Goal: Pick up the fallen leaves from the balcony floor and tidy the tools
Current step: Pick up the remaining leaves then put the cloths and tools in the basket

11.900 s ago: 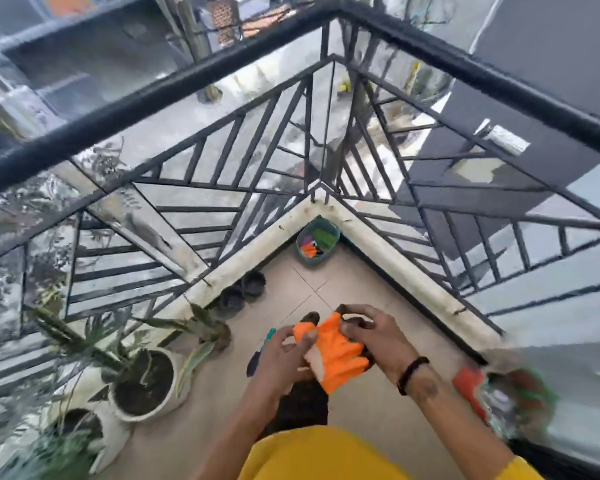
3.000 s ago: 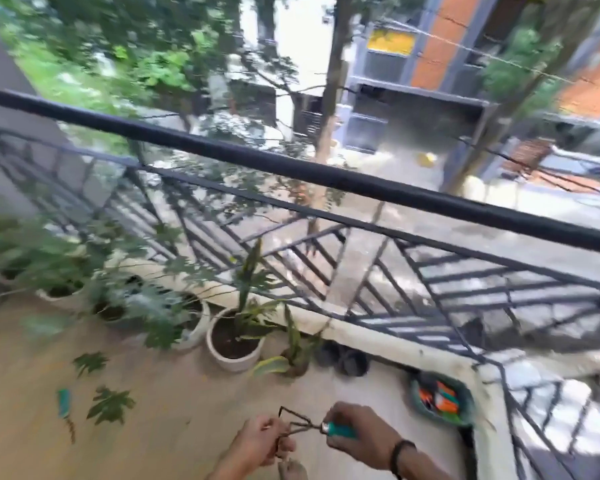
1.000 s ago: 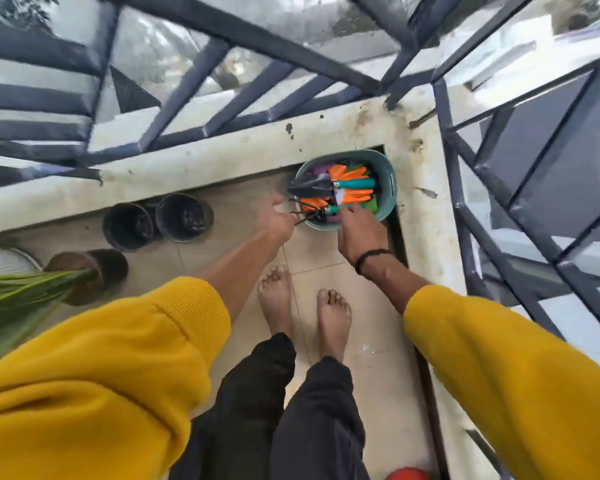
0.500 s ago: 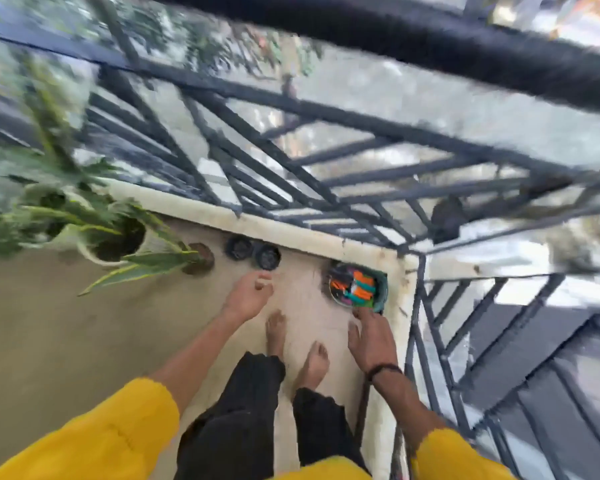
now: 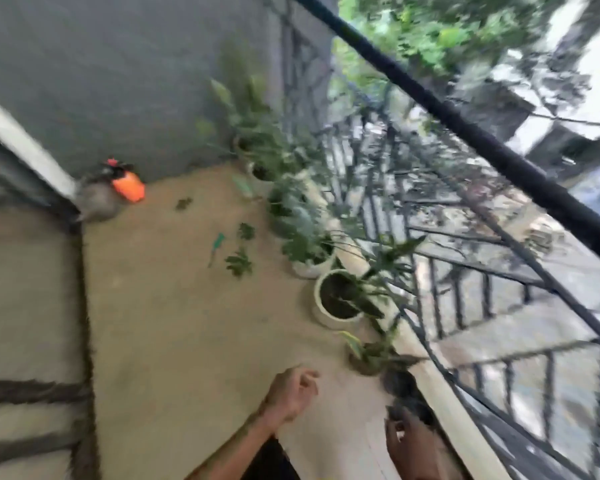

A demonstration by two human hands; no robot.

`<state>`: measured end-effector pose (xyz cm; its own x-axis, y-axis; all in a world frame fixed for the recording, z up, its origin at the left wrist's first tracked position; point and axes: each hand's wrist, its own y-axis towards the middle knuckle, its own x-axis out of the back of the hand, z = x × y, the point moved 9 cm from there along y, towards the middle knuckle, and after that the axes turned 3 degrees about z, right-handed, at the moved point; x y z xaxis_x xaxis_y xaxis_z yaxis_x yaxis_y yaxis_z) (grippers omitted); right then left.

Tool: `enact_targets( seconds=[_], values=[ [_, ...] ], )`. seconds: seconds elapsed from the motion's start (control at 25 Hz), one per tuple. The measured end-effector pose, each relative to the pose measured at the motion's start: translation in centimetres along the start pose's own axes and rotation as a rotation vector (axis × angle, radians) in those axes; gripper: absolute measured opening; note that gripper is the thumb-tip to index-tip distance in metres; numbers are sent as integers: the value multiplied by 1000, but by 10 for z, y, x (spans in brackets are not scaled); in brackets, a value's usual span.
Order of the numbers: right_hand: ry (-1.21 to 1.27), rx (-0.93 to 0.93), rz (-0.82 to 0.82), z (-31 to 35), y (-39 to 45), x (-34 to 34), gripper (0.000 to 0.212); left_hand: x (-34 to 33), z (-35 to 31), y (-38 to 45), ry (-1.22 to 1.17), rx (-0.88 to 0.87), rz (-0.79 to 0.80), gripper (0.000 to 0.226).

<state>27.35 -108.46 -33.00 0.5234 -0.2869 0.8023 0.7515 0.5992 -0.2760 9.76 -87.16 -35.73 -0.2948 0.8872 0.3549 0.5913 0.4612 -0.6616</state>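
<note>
Green fallen leaves (image 5: 239,264) and a teal-handled tool (image 5: 217,244) still litter the balcony floor (image 5: 174,323); both hands, left (image 5: 291,393) and right (image 5: 407,441), loosely curled, hold nothing.

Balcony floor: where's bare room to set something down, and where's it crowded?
Free: the wide tan floor between the dark threshold strip and the white pots, ahead of the left hand. Crowded: the row of plants along the railing, the leaves and green-handled tool mid-floor, and the orange sprayer in the far corner.
</note>
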Motion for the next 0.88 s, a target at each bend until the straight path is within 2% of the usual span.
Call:
enact_targets(
  seconds=[0.08, 0.24, 0.28, 0.36, 0.52, 0.76, 0.88],
  values=[
    [34, 12, 48, 68, 26, -30, 58, 70, 25, -5, -46, 48, -75, 30],
    [18, 104, 171, 192, 97, -78, 20, 191, 51, 16, -115, 79, -170, 30],
    [-8, 144, 196, 218, 115, -91, 18, 214, 56, 25, -142, 75, -196, 35],
    [-42, 195, 269, 260, 141, -110, 17, 250, 64, 40, -190, 71, -247, 43],
    [-136, 265, 359, 341, 213, -167, 16, 317, 90, 84, -392, 163, -314, 14],
    [-139, 275, 548, 468, 314, -252, 17, 421, 145, 147, -594, 366, -431, 14],
    [-305, 371, 642, 537, 360, -291, 19, 480, 166, 185, -697, 434, -485, 11]
  ],
)
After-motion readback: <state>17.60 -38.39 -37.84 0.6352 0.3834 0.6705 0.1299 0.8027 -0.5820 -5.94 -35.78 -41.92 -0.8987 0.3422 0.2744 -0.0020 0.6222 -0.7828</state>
